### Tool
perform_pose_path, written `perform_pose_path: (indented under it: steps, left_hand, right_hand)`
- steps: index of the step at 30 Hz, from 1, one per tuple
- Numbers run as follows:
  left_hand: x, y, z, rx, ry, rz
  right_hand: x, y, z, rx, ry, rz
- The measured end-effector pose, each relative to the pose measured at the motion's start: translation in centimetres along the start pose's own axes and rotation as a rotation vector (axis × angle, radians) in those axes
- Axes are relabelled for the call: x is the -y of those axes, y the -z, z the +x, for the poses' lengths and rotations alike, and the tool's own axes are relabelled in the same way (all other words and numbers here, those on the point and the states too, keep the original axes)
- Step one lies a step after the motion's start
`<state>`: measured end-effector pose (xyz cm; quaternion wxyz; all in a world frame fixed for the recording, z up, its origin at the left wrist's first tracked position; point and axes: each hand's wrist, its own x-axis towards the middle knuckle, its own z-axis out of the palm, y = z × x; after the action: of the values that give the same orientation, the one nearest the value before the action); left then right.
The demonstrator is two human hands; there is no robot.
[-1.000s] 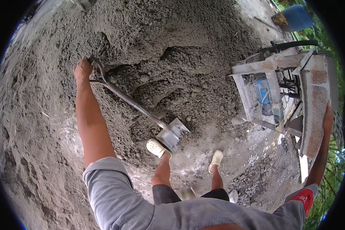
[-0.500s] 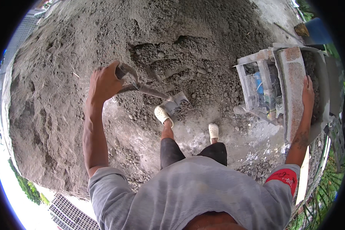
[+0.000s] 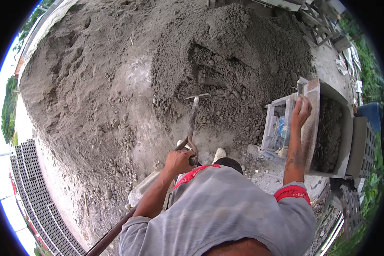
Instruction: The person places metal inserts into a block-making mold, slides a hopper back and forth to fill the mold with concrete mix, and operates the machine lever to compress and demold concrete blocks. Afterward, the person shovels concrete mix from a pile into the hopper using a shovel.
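My left hand (image 3: 180, 161) is closed round the grip of a shovel (image 3: 192, 121), low in front of my body. The shovel's shaft points away from me, and its blade rests at the foot of a gravelly sand pile (image 3: 260, 51). The blade shows nearly edge-on, so I cannot tell whether it carries any sand. Out to the right, my right hand (image 3: 301, 112) holds nothing, its fingers loosely bent. It is over the near-side rim of a box-shaped trough (image 3: 310, 128) with dark, wet-looking material inside; contact with the rim is unclear.
Beside the trough stands a pale frame (image 3: 271, 123) with bottles and a blue item in it. A blue container (image 3: 370, 115) and hollow blocks (image 3: 368, 147) lie beyond. Loose stones cover the ground. At my left are a dark pole (image 3: 113, 232) and stacked perforated blocks (image 3: 42, 196).
My left hand has brought the shovel grip closer to my body, and the shaft now points forward. My right hand has shifted from lying along the trough's rim to near its far end.
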<state>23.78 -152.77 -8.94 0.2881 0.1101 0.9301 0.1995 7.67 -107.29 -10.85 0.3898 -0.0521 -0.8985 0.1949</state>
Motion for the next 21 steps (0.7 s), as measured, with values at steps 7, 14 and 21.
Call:
perform_pose_path:
  steps: [7,14,21]
  left_hand:
    - [-0.8,0.3,0.5,-0.246,-0.031,-0.051]
    - [5.1,0.9,-9.2,-0.711,0.409,-0.574]
    - [3.7,-7.3,-20.6,-1.294,1.520,-1.221]
  right_hand:
    - [22.6,-17.6,-19.6,1.822,-1.207,0.440]
    - [31.9,-30.4,-32.5,1.207,-2.041,1.313]
    - [39.9,-26.4,-46.0,1.649,-2.170,0.780]
